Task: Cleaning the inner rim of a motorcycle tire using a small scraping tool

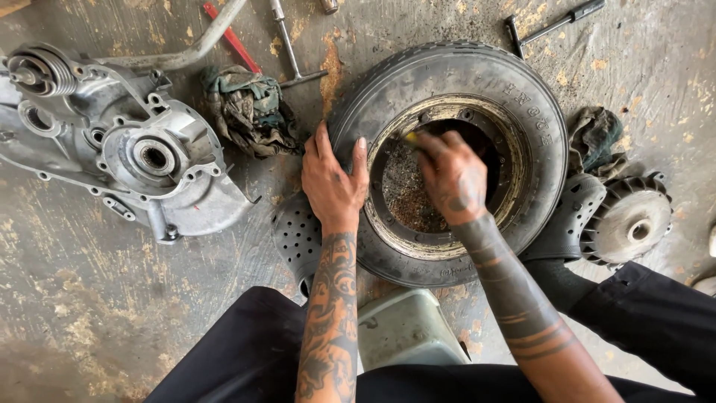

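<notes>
1. A small black tyre [537, 97] on its metal rim [447, 239] lies flat on the stained concrete floor [89, 313], just in front of the person's knees and between 2 black perforated clogs [298, 239].
2. The left hand [333, 179] lies open, palm down, on the tyre's left sidewall, fingers spread over the rubber as if to steady it.
3. The right hand [451, 175] reaches into the rim's open centre, fingers curled around a small tool with a yellow tip [411, 137]; what kind of tool it is cannot be told.
4. Inside the rim the surface looks rusty and littered with grit, so the work there seems to be under way and not finished. The tyre is seated on the rim all round, as far as the view shows.
5. To the left, well apart from the tyre, lies a bare aluminium engine casing [142, 149], with a dirty rag [250, 108] between it and the tyre.
6. A T-handle wrench [291, 45] and a red-handled tool [231, 37] lie untouched beyond the rag; another T-handle wrench [548, 22] lies at the top right.
7. At the right, a finned metal fan disc [630, 220] and a second rag [597, 138] sit just beside the tyre.
</notes>
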